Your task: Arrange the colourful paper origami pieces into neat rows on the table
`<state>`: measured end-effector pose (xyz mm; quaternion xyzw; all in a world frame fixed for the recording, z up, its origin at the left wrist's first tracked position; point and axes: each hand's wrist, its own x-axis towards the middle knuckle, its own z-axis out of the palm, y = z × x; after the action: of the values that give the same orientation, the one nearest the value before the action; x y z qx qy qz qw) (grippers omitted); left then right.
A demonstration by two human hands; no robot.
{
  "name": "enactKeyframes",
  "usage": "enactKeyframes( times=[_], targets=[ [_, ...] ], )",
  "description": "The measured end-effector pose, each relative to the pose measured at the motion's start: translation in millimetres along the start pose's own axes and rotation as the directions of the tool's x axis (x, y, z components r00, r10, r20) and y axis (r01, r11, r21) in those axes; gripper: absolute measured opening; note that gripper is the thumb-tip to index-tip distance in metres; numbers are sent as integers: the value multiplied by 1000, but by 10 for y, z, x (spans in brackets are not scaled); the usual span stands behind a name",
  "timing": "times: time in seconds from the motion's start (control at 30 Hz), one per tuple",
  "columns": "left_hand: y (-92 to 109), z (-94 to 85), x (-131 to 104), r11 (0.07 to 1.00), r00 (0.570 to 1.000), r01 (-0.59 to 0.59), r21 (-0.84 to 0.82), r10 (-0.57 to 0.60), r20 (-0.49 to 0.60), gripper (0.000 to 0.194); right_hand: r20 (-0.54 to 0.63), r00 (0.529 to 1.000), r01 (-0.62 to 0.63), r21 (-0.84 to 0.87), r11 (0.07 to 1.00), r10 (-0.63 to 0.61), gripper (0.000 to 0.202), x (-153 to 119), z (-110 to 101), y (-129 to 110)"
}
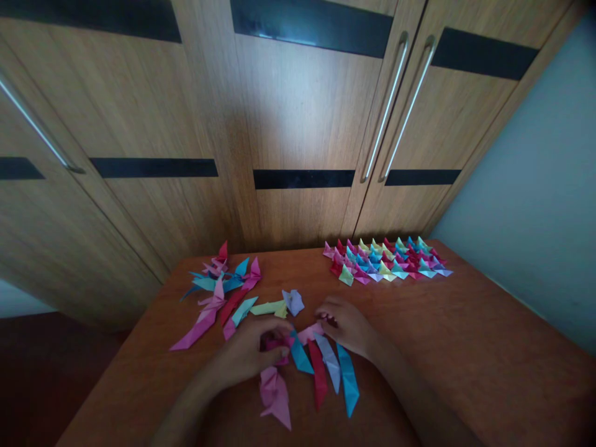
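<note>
My left hand [244,351] curls over a magenta folded paper piece [279,344], its thumb and fingers closed around it. The fingers of my right hand [347,323] are bent and pinch the end of a pink folded paper strip [310,333]. Between and below the hands lie a teal paper strip [302,355], a red one [318,375], a lavender one [329,363] and a bright blue one [347,379]. Under my left hand sits a pink origami piece [274,394]. Just beyond the fingers are a lavender folded piece [293,302] and a yellow one [270,308].
Several origami pieces, among them a magenta one [205,320] and a blue one [216,283], lie loosely at the left of the wooden table [447,360]. Rows of small colourful paper pieces [384,264] stand at the back right. A wooden cabinet [298,112] rises behind.
</note>
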<state>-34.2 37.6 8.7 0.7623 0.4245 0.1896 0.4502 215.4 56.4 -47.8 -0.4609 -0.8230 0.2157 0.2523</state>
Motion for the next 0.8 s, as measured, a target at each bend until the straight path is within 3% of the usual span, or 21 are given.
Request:
enactKeyframes(
  times=[0.23, 0.47, 0.8],
  targets=[
    [-97, -45, 35, 1000, 999, 14, 9, -13, -46, 27, 28, 997, 72, 21, 997, -73, 21, -22, -53, 36],
    [-134, -65, 36, 1000, 998, 19, 3, -19, -59, 29, 79, 994, 65, 50, 997, -69, 18, -28, -120, -2],
    [-268, -270, 1, 991, 967, 31, 129, 3, -253, 26, 76, 996, 51, 27, 998, -53, 14, -30, -119, -15]
  ],
)
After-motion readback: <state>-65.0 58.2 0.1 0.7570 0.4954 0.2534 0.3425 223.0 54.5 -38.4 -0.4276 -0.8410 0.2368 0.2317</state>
